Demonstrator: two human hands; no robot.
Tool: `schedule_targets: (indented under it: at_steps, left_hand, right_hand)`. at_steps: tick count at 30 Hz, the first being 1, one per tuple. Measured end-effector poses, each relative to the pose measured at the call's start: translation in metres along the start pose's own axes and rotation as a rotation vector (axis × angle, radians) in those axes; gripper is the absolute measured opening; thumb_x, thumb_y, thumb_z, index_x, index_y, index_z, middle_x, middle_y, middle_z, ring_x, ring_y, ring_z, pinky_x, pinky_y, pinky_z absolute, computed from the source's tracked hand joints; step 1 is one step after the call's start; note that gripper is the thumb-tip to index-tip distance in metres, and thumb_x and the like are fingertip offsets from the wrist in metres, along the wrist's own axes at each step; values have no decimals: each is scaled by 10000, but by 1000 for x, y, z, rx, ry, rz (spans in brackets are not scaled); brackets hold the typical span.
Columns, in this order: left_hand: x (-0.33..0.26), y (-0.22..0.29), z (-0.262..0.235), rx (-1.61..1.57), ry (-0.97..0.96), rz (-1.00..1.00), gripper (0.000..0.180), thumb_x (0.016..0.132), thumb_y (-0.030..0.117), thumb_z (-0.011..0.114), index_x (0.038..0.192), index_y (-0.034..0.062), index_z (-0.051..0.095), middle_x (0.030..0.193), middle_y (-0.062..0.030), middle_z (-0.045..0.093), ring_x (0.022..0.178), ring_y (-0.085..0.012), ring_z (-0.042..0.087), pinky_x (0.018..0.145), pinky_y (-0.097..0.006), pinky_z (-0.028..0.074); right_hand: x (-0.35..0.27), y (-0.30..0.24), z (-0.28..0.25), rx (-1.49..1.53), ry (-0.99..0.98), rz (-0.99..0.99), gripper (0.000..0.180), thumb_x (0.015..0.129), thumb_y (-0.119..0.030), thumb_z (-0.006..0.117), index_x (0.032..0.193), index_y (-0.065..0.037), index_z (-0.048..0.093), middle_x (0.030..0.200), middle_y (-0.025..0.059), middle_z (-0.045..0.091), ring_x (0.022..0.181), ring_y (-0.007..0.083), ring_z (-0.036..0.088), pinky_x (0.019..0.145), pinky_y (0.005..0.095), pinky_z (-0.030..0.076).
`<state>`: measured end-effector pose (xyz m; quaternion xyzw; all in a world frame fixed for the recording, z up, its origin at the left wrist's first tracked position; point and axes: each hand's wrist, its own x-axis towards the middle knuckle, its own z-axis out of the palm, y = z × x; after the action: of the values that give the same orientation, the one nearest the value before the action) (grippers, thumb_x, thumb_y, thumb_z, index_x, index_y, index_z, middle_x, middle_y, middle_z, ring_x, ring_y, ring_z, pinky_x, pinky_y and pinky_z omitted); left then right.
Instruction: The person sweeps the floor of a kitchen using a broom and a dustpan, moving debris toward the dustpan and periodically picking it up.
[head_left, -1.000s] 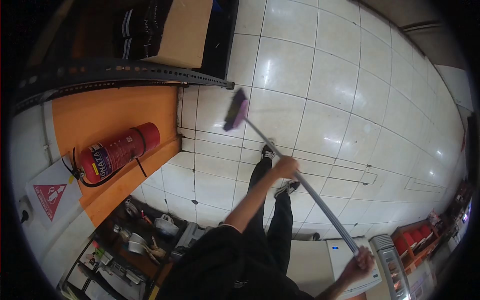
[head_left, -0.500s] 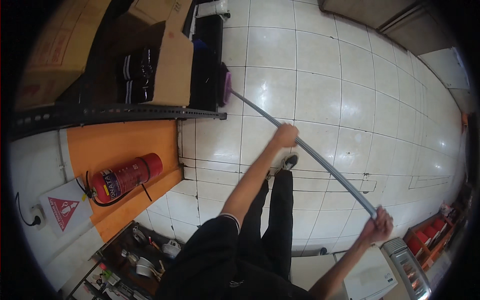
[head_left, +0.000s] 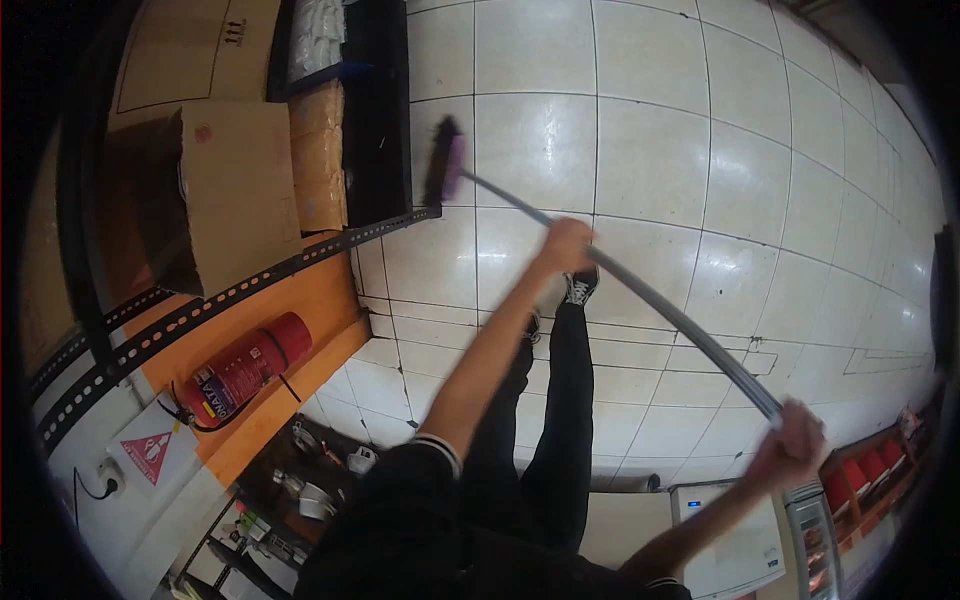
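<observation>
Both my hands grip the long grey handle of a broom (head_left: 690, 332). My left hand (head_left: 567, 246) is wrapped round the middle of the handle, above my shoes. My right hand (head_left: 790, 446) is closed round the handle's end, at the lower right. The handle slants up to the left, to the purple broom head (head_left: 453, 170) with dark bristles. That head is over the tiled floor (head_left: 540, 140), beside the front corner of the black metal shelf rack (head_left: 330, 240). Whether the bristles touch the floor I cannot tell.
Cardboard boxes (head_left: 240, 190) and wrapped packs (head_left: 318, 150) sit on the rack at the left. Below it, a red fire extinguisher (head_left: 248, 370) hangs by an orange wall panel. A white appliance (head_left: 725, 540) and a shelf with red bins (head_left: 862, 480) stand at the lower right.
The broom head has come out from the rack's edge, its bristles now showing beside it. My right hand has shifted right. The view has turned, showing more of the rack.
</observation>
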<state>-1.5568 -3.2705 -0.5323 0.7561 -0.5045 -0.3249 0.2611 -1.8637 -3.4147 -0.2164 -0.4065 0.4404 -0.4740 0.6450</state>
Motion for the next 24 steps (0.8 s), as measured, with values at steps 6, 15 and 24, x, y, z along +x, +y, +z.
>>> schedule_targets:
  at_steps: [6,15,24]
  left_hand:
    - [59,171,52,-56,-189,53,203,468,222,668,602,83,604,639,-117,586,656,-315,587,624,-436,454]
    - [-21,152,-1,9,-241,-148,171,548,242,689,635,111,620,631,-132,595,633,-332,586,625,-454,452]
    - [7,113,41,-242,-65,70,159,524,250,698,580,142,596,594,-55,591,613,-286,585,578,-412,445]
  right_hand:
    - [45,-173,-105,-234,427,-105,228,796,-137,473,844,75,539,783,222,574,882,339,567,864,452,429]
    - [63,-124,-65,363,-300,175,125,782,-99,460,705,-20,519,605,103,455,667,229,501,808,418,430]
    - [3,-123,13,-37,103,46,255,757,-54,473,565,-125,321,468,-34,204,465,86,246,623,246,346]
